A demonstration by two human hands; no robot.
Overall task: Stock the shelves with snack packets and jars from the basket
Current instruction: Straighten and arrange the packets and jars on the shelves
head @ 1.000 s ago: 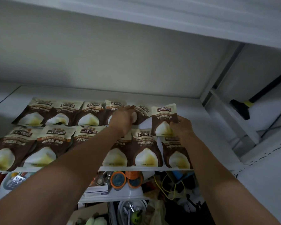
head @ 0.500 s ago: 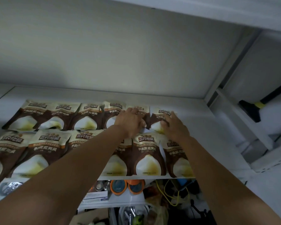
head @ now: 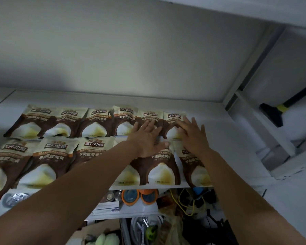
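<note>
While both bare forearms stretch forward from the bottom corners of the view, the left hand (head: 147, 138) and the right hand (head: 193, 135) lie palm-down on the snack packets (head: 55, 161) spread over the white shelf (head: 233, 147). These brown-and-cream packets lie flat in two rows, a back one and a front one, with neighbouring edges overlapping.

Fingers of the left hand are straight and held close together, pointing toward the back wall, and they rest on the fifth back-row packet (head: 149, 115). Its thumb sticks out to the right, and the heel of the hand sits over the top edge of a front-row packet (head: 159, 172). It presses flat and grips nothing.

Beside it, the right hand has its fingers straight and slightly fanned, laid flat over the lower right part of the last back-row packet (head: 173, 119). Its wrist passes above the end front-row packet (head: 196, 174). It too clasps nothing. The two hands sit just beside each other; whether the left thumb touches the right hand cannot be told.

Below the shelf's front edge, two orange-rimmed lids (head: 131, 196) and a yellow cable (head: 181, 204) show among dim clutter. Off to the right leans a black tool with a yellow band (head: 272, 114).
</note>
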